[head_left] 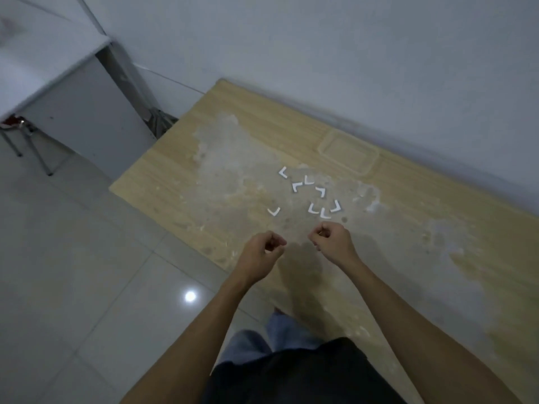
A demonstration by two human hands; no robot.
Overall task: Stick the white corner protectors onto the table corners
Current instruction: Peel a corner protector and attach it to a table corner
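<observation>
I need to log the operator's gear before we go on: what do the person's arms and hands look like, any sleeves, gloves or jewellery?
Both forearms are bare up to the bottom edge of the picture: no sleeves show. The left hand and right hand wear no gloves, and no watch, ring or wristband can be seen, though the picture is soft. Below them show a dark top and light blue trousers.

The table (408, 258) stands with its far edge against the wall (320, 39). Near the middle of its top lie the corner protectors (309, 193), eight of them, loosely scattered and close together, two of them touching. Behind them, toward the wall, sits a shallow tray (348, 153). Before them, over the table's near edge, hang the left hand (264, 247) and the right hand (331, 239), side by side and apart. Left of the table, across the floor (73, 272), stands a cabinet (81, 112).
</observation>
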